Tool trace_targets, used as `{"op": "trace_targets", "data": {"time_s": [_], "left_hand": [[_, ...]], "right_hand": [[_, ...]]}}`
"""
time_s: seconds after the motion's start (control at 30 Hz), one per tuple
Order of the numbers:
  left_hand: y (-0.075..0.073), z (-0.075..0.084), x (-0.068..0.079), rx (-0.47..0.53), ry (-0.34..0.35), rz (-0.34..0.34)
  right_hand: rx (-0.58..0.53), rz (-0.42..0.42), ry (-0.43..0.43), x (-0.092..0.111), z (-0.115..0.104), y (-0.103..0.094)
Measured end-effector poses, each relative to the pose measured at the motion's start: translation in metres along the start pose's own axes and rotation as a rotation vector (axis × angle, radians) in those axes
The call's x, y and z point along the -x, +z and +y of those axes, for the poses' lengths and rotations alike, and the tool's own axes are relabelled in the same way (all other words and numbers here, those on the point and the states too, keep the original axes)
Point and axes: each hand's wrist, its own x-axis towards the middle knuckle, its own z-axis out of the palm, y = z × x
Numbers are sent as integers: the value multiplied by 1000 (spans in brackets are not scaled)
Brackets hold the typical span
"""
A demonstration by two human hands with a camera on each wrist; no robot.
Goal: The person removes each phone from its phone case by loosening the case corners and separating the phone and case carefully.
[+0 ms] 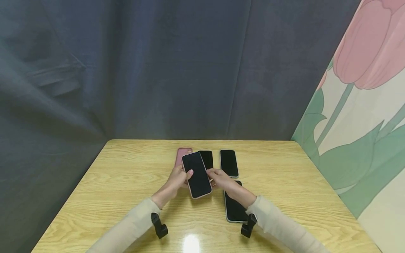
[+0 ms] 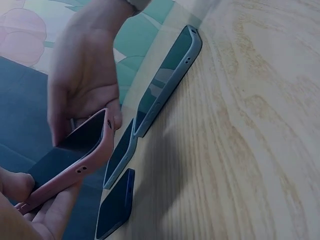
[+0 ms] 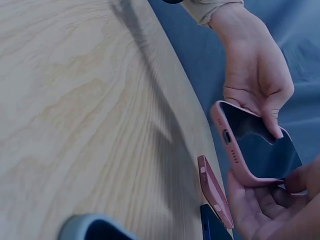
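Observation:
A smartphone in a pink case [image 1: 197,175] is held up over the table, its dark screen facing up. My left hand [image 1: 175,180] grips its left side, the thumb lying across the screen and the fingers behind. At the opposite side edge my right hand [image 1: 223,181] holds it too; in the right wrist view this hand's fingers [image 3: 270,205] lie under the case. Behind the held phone, a second pink phone case [image 1: 181,156] rests on the table, beside a dark phone [image 1: 207,159] that is partly covered in the head view.
Another phone in a pale case [image 1: 229,163] lies at the back right. A larger phone in a light blue-grey case [image 1: 234,209] lies under the right forearm. The wooden table [image 1: 126,182] meets a dark curtain [image 1: 177,70] behind and a tulip-patterned panel [image 1: 354,140] at right.

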Motion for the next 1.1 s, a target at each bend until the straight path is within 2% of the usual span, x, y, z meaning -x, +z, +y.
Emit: {"op": "trace_targets", "data": {"time_s": [0.13, 0.3, 0.47, 0.7, 1.1], "left_hand": [[-4, 3, -1, 9, 6, 29], [-6, 7, 0, 9, 13, 24], [-1, 9, 0, 16, 19, 9], [10, 10, 1, 15, 56, -14], [11, 9, 0, 65, 65, -11]], "right_hand": [[-18, -19, 8, 4, 2, 1], [-53, -20, -19, 5, 4, 3], [-84, 62, -53, 3, 8, 7], [-92, 205, -7, 1, 13, 12], [-29, 275, -31, 3, 7, 15]]}}
